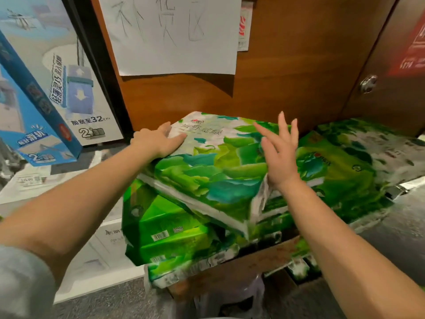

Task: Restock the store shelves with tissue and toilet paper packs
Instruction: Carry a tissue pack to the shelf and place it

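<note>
A green-and-white tissue pack (213, 162) lies tilted on top of a pile of similar green packs (165, 236). My left hand (158, 141) rests flat on the top pack's far left corner, fingers straight. Just above the pack's right side hovers my right hand (279, 148), fingers spread and straight, holding nothing. Another green pack (345, 166) lies to the right of the pile.
A brown wooden wall (287, 77) with a handwritten paper sign (170, 33) stands behind the pile. Blue-and-white product boxes (46, 93) lean at the left. A door with a metal knob (368, 84) is at the right. Grey floor lies below.
</note>
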